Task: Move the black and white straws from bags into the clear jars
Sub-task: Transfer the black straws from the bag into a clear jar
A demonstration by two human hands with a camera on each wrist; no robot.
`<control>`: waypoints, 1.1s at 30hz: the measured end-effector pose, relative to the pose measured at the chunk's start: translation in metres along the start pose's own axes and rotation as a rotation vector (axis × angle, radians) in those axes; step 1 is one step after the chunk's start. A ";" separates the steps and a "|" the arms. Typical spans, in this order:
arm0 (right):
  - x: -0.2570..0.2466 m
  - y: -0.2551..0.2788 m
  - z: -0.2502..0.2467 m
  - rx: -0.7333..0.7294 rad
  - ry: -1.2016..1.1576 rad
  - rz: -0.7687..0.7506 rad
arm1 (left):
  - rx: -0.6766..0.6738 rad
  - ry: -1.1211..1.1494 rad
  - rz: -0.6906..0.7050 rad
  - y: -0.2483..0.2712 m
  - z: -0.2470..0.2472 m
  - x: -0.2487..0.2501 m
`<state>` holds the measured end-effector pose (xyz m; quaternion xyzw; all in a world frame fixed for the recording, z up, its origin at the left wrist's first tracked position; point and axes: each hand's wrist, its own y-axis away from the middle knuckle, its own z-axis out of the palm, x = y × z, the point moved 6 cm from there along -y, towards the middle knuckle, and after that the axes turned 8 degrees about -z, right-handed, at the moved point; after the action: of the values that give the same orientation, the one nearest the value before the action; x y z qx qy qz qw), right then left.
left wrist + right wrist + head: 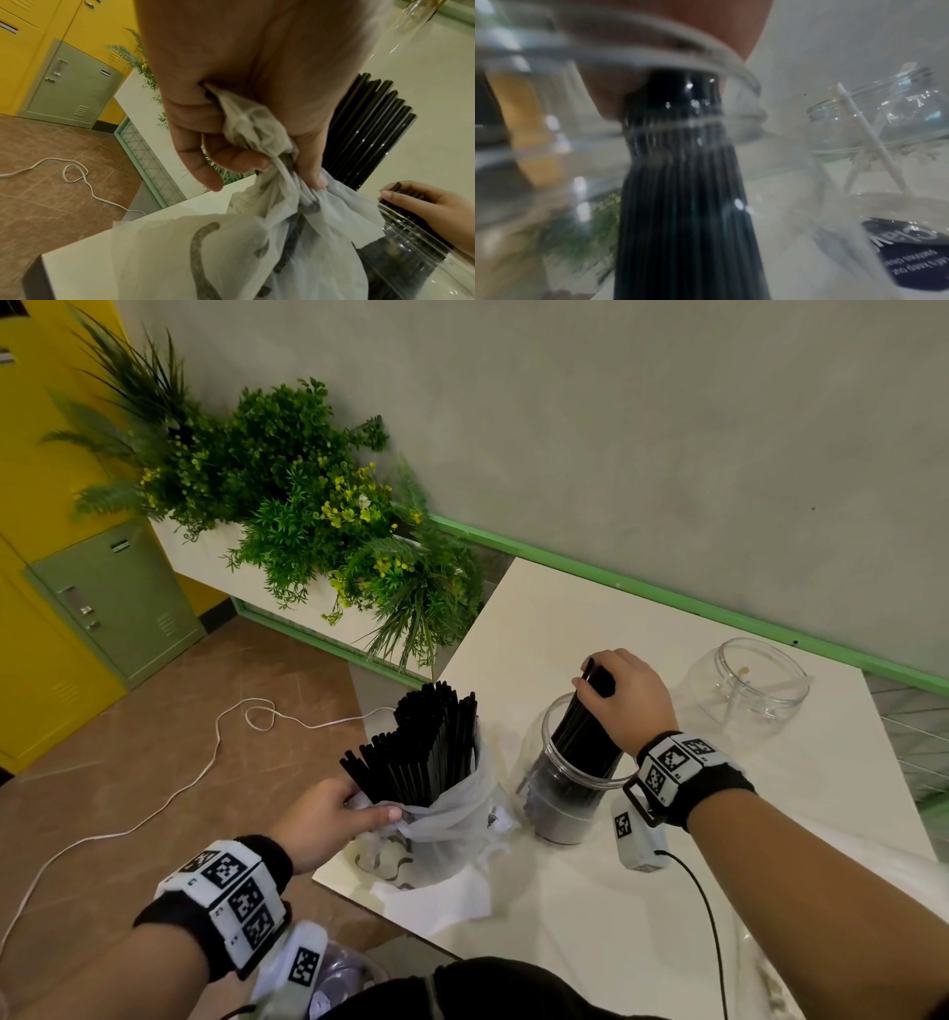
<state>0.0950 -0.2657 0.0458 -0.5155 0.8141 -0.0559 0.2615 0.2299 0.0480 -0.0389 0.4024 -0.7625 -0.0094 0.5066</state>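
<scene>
A thin white plastic bag [441, 819] stands on the white table [590, 906], with a thick bunch of black straws [426, 747] sticking up out of it. My left hand [328, 819] grips the bag's bunched rim [257, 130] at its near left side. My right hand [624, 693] holds a smaller bundle of black straws [585, 726], whose lower ends are inside a clear jar [565, 793] just right of the bag. Seen from the right wrist, that bundle [680, 182] runs down through the jar's mouth. A second clear jar [747, 683] at the back right holds a white straw [867, 140].
A planter box with green foliage [308, 505] stands beyond the table's left corner. A white cable [205, 762] lies on the brown tiled floor. Yellow and green lockers [102, 608] line the left wall. A grey wall [667, 428] with a green rail runs behind the table.
</scene>
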 end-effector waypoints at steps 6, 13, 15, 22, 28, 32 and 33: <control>-0.004 0.008 -0.003 0.081 -0.105 0.052 | -0.020 -0.005 0.014 0.002 0.001 0.003; -0.024 0.016 0.001 0.071 -0.187 -0.080 | 0.006 -0.043 -0.040 -0.006 -0.001 -0.013; -0.033 0.014 -0.002 0.087 -0.181 -0.140 | 0.010 -0.050 -0.064 -0.005 -0.001 -0.009; -0.031 0.003 0.004 -0.017 -0.024 -0.220 | 0.033 -0.060 -0.065 -0.003 0.002 0.000; -0.028 0.008 0.000 0.004 -0.004 -0.245 | 0.032 -0.052 -0.063 0.001 0.002 0.003; -0.024 0.006 0.000 -0.026 -0.054 -0.196 | 0.026 -0.025 -0.064 0.002 0.003 0.005; -0.022 0.004 -0.001 -0.037 -0.100 -0.163 | 0.022 -0.023 -0.061 0.003 0.003 0.005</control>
<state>0.0988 -0.2447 0.0534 -0.5868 0.7564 -0.0360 0.2868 0.2250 0.0459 -0.0351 0.4310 -0.7555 -0.0212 0.4929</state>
